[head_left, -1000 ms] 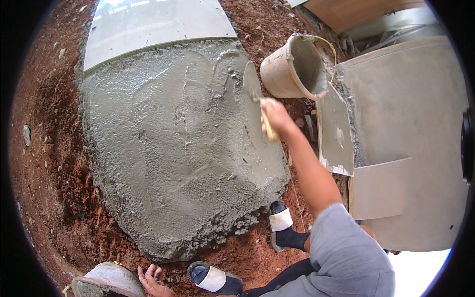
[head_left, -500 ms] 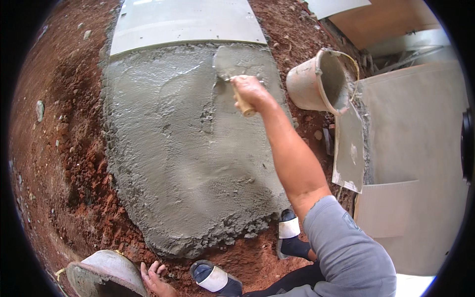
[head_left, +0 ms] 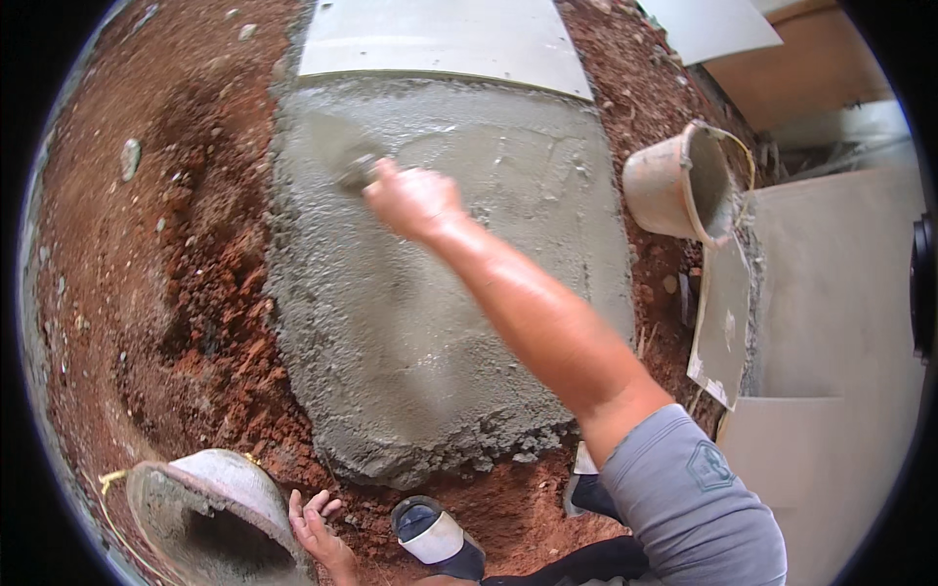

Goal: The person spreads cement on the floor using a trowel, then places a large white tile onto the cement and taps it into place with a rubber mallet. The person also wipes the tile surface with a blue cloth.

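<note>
My right hand (head_left: 418,200) is closed round the handle of a trowel (head_left: 342,151), whose blade lies on the wet grey cement (head_left: 410,293) near its far left side. The blade is smeared by motion and the handle is mostly hidden in my fist. Smoothed and rough patches both show in the cement. At the lower left, my left hand (head_left: 320,535) is beside a cement-crusted bucket (head_left: 259,493) that lies tipped on its side. Its fingers are apart and hold nothing; they are close to the bucket's wall, and I cannot tell whether they touch it.
A white board (head_left: 440,39) borders the cement's far edge. Another tilted bucket (head_left: 674,181) with a yellow handle rests on the right, above a small board (head_left: 721,322). Red soil (head_left: 176,322) with stones runs along the left. My sandalled foot (head_left: 430,532) stands at the near edge.
My right hand has swept the trowel leftward from the cement's far right part to its far left. The whole view has shifted slightly. My left hand stays beside the tipped bucket.
</note>
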`<move>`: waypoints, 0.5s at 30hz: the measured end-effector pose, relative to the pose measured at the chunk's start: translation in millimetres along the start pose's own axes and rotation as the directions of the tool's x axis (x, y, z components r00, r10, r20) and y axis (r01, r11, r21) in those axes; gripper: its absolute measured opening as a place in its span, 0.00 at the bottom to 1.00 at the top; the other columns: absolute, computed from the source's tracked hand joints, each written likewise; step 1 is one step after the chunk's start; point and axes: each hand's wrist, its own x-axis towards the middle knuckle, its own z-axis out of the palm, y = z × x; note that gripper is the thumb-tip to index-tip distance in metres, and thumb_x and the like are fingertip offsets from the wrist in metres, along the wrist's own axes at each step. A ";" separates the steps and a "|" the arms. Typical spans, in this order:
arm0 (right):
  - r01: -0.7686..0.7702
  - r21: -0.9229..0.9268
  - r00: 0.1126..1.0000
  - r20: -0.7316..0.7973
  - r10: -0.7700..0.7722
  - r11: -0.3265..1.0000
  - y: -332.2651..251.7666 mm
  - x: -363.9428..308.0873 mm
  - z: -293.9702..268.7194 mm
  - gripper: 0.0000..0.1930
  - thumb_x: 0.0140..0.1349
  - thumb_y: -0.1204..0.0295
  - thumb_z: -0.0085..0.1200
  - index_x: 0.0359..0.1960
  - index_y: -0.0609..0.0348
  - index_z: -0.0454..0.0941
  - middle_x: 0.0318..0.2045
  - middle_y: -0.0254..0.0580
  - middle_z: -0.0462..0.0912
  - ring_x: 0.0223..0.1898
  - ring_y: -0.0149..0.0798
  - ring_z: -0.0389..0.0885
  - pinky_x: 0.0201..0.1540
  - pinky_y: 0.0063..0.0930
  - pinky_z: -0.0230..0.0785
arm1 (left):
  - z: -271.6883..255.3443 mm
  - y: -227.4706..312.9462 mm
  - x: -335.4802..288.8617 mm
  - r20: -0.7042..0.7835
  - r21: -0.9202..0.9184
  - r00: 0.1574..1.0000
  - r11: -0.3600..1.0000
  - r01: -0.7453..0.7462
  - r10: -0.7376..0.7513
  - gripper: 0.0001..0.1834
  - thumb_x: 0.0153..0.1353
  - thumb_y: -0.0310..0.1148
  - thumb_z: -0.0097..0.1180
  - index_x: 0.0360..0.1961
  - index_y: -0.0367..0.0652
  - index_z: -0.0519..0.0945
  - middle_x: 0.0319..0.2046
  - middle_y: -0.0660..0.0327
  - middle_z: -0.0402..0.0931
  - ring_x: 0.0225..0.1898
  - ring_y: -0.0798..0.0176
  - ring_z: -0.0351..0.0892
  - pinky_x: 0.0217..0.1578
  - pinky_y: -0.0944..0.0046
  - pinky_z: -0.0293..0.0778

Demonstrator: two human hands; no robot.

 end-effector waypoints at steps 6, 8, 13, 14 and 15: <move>-0.163 0.462 0.986 0.061 0.152 0.872 43.1 18.1 -36.7 0.23 0.68 0.53 0.45 0.53 0.60 0.73 0.30 0.42 0.77 0.25 0.34 0.78 0.26 0.31 0.75 | -15.2 -3.8 -10.7 0.011 -0.002 0.999 0.999 0.044 -0.044 0.27 0.72 0.43 0.40 0.63 0.33 0.58 0.44 0.52 0.76 0.39 0.61 0.78 0.46 0.59 0.72; -0.152 0.454 0.982 0.166 0.085 0.878 32.6 14.4 -42.1 0.25 0.68 0.52 0.45 0.57 0.60 0.71 0.31 0.43 0.77 0.25 0.34 0.78 0.26 0.30 0.75 | -14.9 -4.6 -11.0 0.067 -0.040 0.997 0.998 0.045 -0.043 0.28 0.71 0.44 0.41 0.63 0.33 0.58 0.44 0.52 0.76 0.39 0.61 0.78 0.46 0.60 0.72; -0.050 0.321 0.916 0.393 -0.085 0.946 7.8 -29.7 -36.1 0.31 0.70 0.51 0.42 0.66 0.61 0.62 0.47 0.59 0.80 0.28 0.39 0.81 0.29 0.33 0.79 | -9.9 1.5 -7.1 0.096 -0.072 0.995 0.997 0.021 -0.014 0.30 0.71 0.46 0.42 0.64 0.34 0.56 0.44 0.52 0.76 0.40 0.60 0.78 0.48 0.60 0.71; 0.025 0.333 0.885 0.430 -0.176 0.943 10.8 -48.3 -31.4 0.33 0.69 0.50 0.41 0.66 0.64 0.60 0.57 0.62 0.73 0.32 0.45 0.83 0.34 0.35 0.81 | -8.7 2.7 -6.6 0.089 -0.082 0.996 0.996 0.017 -0.009 0.30 0.71 0.46 0.42 0.64 0.33 0.56 0.44 0.52 0.77 0.40 0.61 0.78 0.48 0.60 0.71; 0.043 0.288 0.874 0.452 -0.175 0.957 13.3 -66.4 -23.1 0.32 0.69 0.50 0.42 0.65 0.64 0.62 0.56 0.60 0.74 0.37 0.45 0.84 0.37 0.35 0.81 | -8.0 3.8 -6.4 0.083 -0.081 0.996 0.997 0.021 -0.014 0.31 0.71 0.47 0.42 0.63 0.33 0.57 0.44 0.52 0.77 0.40 0.61 0.78 0.48 0.60 0.71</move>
